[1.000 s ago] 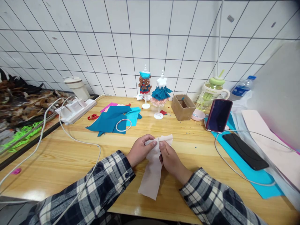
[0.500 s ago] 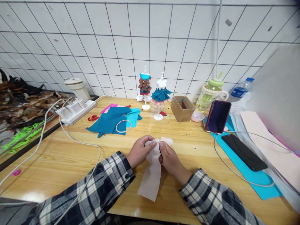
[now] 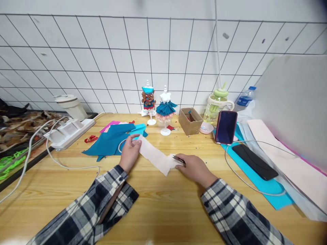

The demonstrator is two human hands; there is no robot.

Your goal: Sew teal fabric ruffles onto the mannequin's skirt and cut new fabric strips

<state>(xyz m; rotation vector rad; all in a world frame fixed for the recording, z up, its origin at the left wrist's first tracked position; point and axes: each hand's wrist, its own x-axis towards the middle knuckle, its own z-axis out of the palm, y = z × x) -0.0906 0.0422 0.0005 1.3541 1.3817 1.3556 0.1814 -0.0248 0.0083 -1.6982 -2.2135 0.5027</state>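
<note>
At the left end of the pale pink strip of thin material (image 3: 154, 154), the thumb and fingers of the left hand (image 3: 129, 154) pinch its edge. At the strip's right end, the right hand (image 3: 195, 166) grips a slim, dark, pointed tool (image 3: 181, 160), its fingers closed against the material. The strip slants between both hands, above the wooden table (image 3: 153, 207). Left of the strip lie a white ring (image 3: 120, 147) and a flat teal sheet (image 3: 106, 140). Behind it stands a small white dress form with a teal skirt (image 3: 165, 108); behind it and rightward, an open brown cardboard box (image 3: 191, 126).
</note>
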